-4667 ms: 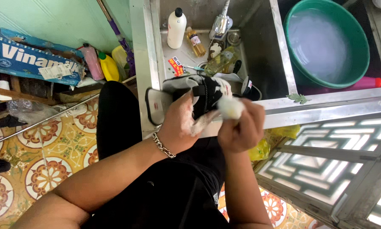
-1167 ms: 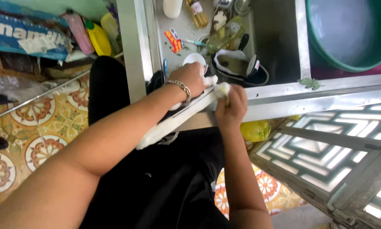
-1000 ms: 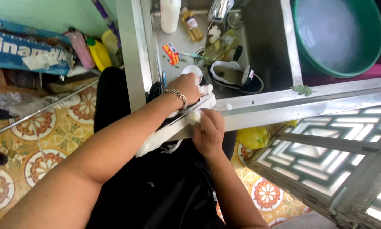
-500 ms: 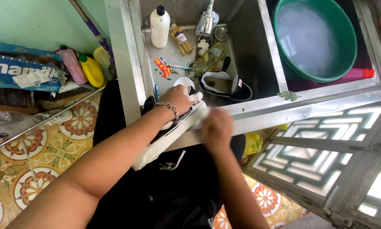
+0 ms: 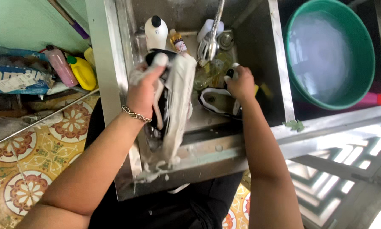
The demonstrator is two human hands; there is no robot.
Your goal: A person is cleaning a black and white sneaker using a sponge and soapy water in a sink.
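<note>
Soapy and white, a sneaker (image 5: 173, 106) hangs sole-outward in the left hand (image 5: 143, 87), whose fingers are wrapped around its heel end above the near rim of the steel sink (image 5: 224, 148); foam drips from the shoe onto that rim. A chain bracelet (image 5: 136, 114) circles the left wrist just below the grip. To the right of this hand, lower in the basin, the right hand (image 5: 241, 82) reaches down with fingers curled around a small object with a white end; what it is cannot be made out. Directly under the right hand lies a second sneaker (image 5: 219, 101), black and white, opening upward. Beyond both hands stand a white bottle with a black cap (image 5: 155, 32), a small amber bottle (image 5: 178, 41) and the metal faucet (image 5: 210, 38). Far right of the right hand sits a green basin (image 5: 330, 53) of cloudy water. Left of the left hand, past the sink wall, a yellow bottle (image 5: 82, 72) and a pink bottle (image 5: 61, 65) stand above patterned floor tiles (image 5: 25, 169).
</note>
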